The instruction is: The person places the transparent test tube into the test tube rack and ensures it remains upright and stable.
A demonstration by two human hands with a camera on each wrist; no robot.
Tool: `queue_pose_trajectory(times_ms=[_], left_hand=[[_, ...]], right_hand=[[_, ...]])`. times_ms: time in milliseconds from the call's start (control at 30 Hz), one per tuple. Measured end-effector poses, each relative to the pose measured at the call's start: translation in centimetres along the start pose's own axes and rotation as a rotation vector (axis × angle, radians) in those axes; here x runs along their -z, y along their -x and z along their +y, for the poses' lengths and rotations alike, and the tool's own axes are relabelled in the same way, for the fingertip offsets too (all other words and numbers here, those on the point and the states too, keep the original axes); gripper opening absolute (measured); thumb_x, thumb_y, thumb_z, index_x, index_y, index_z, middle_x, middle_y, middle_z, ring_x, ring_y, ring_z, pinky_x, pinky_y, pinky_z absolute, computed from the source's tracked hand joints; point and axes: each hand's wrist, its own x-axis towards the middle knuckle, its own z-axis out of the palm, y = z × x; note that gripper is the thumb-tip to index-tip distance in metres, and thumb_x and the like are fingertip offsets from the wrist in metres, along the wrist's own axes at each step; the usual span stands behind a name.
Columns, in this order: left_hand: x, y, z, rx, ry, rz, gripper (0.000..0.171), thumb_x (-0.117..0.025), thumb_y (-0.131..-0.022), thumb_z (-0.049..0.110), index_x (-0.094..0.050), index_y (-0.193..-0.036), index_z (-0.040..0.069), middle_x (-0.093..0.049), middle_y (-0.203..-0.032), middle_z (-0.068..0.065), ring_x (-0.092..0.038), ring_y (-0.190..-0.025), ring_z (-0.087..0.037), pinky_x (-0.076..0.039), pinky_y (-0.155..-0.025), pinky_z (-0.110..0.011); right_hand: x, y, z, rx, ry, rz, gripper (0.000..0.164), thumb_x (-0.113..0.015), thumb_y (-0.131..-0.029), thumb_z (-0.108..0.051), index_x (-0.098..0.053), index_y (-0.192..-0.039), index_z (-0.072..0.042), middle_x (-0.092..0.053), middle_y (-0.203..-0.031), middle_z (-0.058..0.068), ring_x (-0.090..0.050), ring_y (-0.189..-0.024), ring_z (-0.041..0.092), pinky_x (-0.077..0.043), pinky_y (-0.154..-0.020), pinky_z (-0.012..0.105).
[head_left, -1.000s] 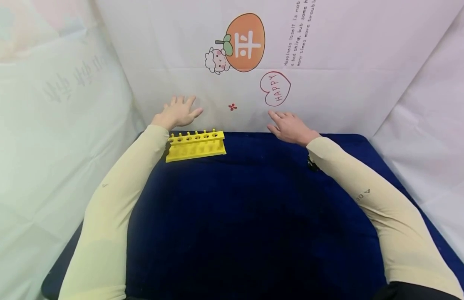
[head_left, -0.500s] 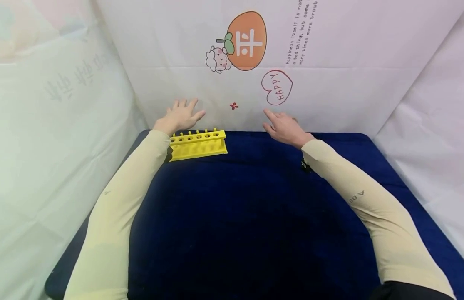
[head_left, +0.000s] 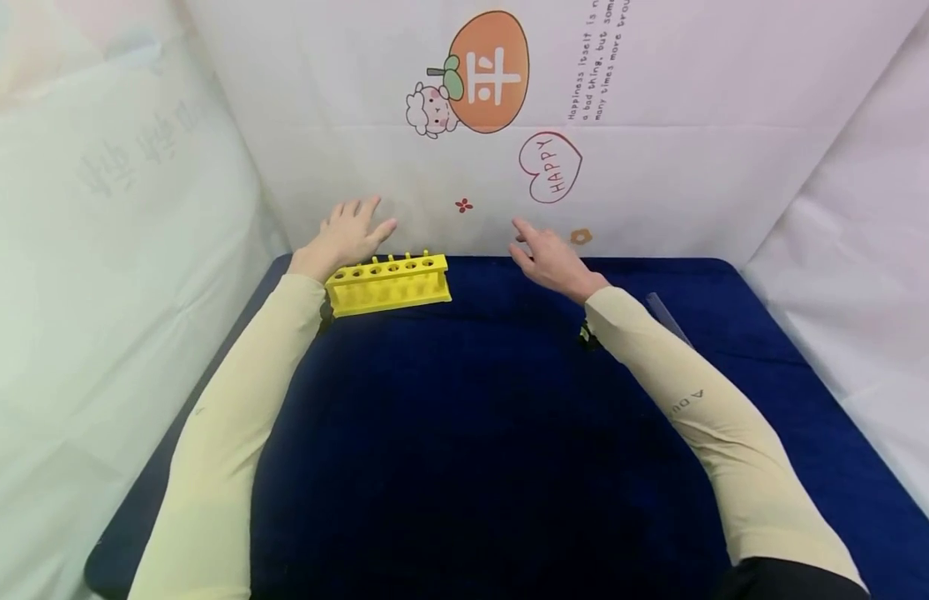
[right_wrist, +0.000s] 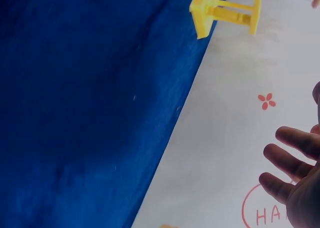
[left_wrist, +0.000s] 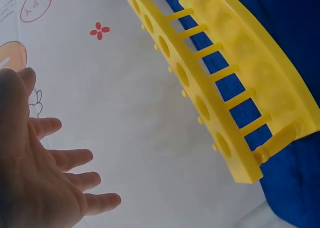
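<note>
A yellow test tube rack (head_left: 389, 287) stands at the far left of the dark blue cloth, its row of several holes facing up with no tubes in them. My left hand (head_left: 340, 239) is spread just behind and above the rack's left end, apart from it in the left wrist view, where the rack (left_wrist: 200, 82) fills the upper right. Palm and spread fingers of that hand (left_wrist: 40, 178) hold nothing. My right hand (head_left: 551, 261) hovers to the right of the rack near the back edge, index finger extended. In the right wrist view, this hand (right_wrist: 302, 188) is also bare.
A clear, slender tube-like thing (head_left: 668, 319) lies at the right, partly hidden by my right forearm. The blue cloth (head_left: 464, 433) covers the table. A white printed curtain (head_left: 322, 92) hangs behind it, with white sheets (head_left: 869, 275) at both sides.
My right hand has moved left, toward the rack, its index finger more extended. The clear tube-like thing has come into sight behind the right forearm. The left hand has shifted slightly left.
</note>
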Motion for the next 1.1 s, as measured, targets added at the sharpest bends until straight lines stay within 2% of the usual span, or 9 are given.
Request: queue_pose_trajectory(times_ms=[67,267,533,767,933,1100], left_hand=[[-0.3,0.3,-0.1,0.0,0.013,0.007,0.077,-0.018,-0.099,0.066,0.002,-0.159,0.022,-0.003,-0.165,-0.018,0.0,-0.151,-0.044,-0.008,-0.116,-0.067],[-0.8,0.8,-0.1,-0.024,0.056,0.026,0.078,-0.018,-0.099,0.067,0.001,-0.159,0.023,-0.003,-0.165,-0.019,0.001,-0.151,-0.043,-0.009,-0.116,-0.067],[-1.7,1.2,-0.6,-0.008,0.089,0.035,0.077,-0.021,-0.099,0.066,0.001,-0.159,0.023,-0.005,-0.164,-0.02,0.001,-0.151,-0.044,-0.01,-0.115,-0.068],[-2.2,1.5,-0.5,-0.023,0.132,0.087,0.077,-0.025,-0.101,0.061,-0.004,-0.159,0.015,-0.008,-0.163,-0.023,-0.005,-0.15,-0.045,-0.011,-0.118,-0.064],[-2.7,1.8,-0.7,-0.038,0.187,0.13,0.075,-0.027,-0.102,0.059,-0.004,-0.159,0.016,-0.01,-0.163,-0.024,-0.006,-0.15,-0.044,-0.01,-0.119,-0.062],[-3.4,2.0,-1.2,-0.041,0.213,0.139,0.075,-0.027,-0.102,0.058,-0.003,-0.159,0.016,-0.01,-0.163,-0.024,-0.007,-0.15,-0.045,-0.011,-0.118,-0.063]], right_hand=[[-0.4,-0.1,-0.1,0.017,-0.034,0.014,0.055,-0.046,-0.105,-0.029,-0.029,-0.152,-0.007,-0.061,-0.132,0.024,-0.069,-0.1,0.036,-0.052,-0.092,0.05],[-0.9,-0.2,-0.4,-0.021,-0.067,0.059,0.053,-0.048,-0.104,-0.029,-0.033,-0.151,-0.008,-0.063,-0.129,0.021,-0.067,-0.104,0.035,-0.05,-0.094,0.05],[-1.8,0.2,-0.5,-0.045,-0.088,0.052,0.052,-0.047,-0.104,-0.03,-0.036,-0.15,-0.008,-0.065,-0.127,0.018,-0.065,-0.109,0.033,-0.05,-0.095,0.049],[-2.8,0.0,-1.2,-0.053,-0.119,0.077,0.045,-0.049,-0.104,-0.028,-0.044,-0.143,-0.007,-0.067,-0.122,0.016,-0.067,-0.106,0.028,-0.053,-0.091,0.044],[-3.7,-0.2,-1.9,-0.07,-0.137,0.092,0.043,-0.051,-0.103,-0.028,-0.046,-0.14,-0.006,-0.068,-0.119,0.015,-0.066,-0.105,0.028,-0.052,-0.09,0.044],[-4.7,-0.2,-2.3,-0.093,-0.156,0.087,0.043,-0.052,-0.103,-0.027,-0.047,-0.14,-0.007,-0.067,-0.119,0.013,-0.065,-0.104,0.027,-0.052,-0.089,0.044]])
